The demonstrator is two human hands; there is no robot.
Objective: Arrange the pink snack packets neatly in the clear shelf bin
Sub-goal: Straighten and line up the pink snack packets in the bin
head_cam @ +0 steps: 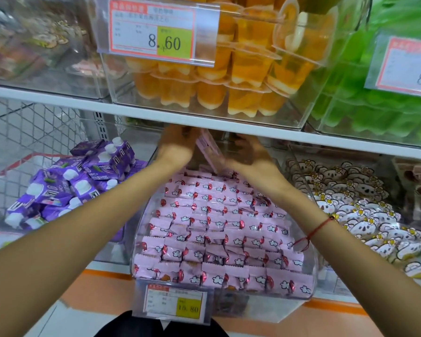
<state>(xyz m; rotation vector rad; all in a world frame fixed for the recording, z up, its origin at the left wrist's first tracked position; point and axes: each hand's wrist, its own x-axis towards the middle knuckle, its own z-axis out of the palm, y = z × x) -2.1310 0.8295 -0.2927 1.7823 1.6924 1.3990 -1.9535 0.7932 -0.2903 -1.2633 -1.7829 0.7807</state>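
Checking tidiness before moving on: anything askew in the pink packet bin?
Yes. At the back of the clear plastic bin, a few pink snack packets stand tilted between the left hand and right hand, unlike the flat rows in front.

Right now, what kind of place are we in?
Most likely a snack shop. Price tags hang on clear bins, the clear shelf bin is packed with pink snack packets, and orange jelly cups fill the shelf above.

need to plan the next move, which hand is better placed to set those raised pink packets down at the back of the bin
Right, probably. The right hand lies under the raised packets, supporting them; the left hand only steadies their upper end.
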